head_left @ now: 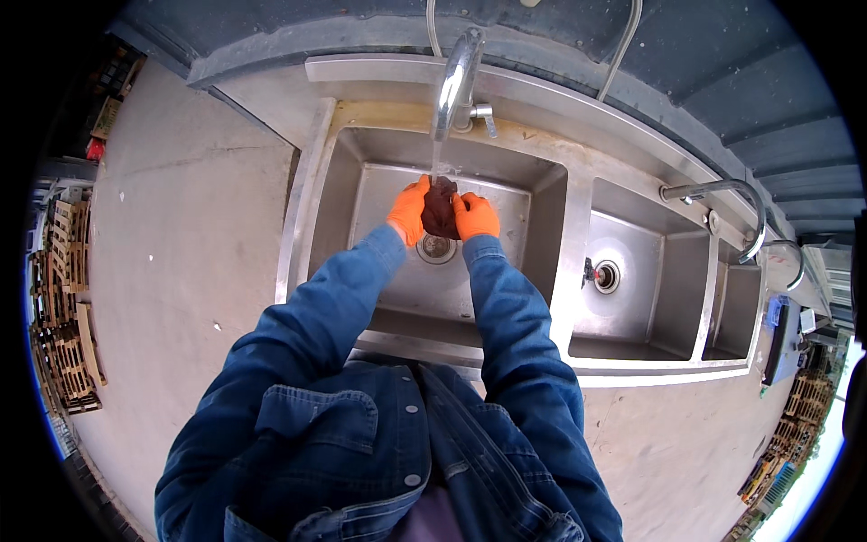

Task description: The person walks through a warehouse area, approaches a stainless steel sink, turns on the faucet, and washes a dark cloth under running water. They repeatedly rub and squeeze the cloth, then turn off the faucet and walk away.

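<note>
Directly beneath a curved chrome faucet [457, 86], gripped a dark brown piece [440, 212], limp-looking and too indistinct to identify, from both sides: grasped its left edge with the left hand [410, 210] and pinched its right edge with the right hand [477, 217]. Held it within the large steel basin [393, 294], near the round drain [437, 251], with a stream of water [436, 159] reaching its upper edge. Wore orange gloves [408, 219] and blue denim sleeves [312, 298]. Faced a long sink unit [576, 212] with a smaller basin [628, 316] to the right, served by a second curved faucet [722, 186] mounted along the back. Had pale concrete floor [185, 235] on the left, with wooden pallets [68, 262] stacked beyond it.
</note>
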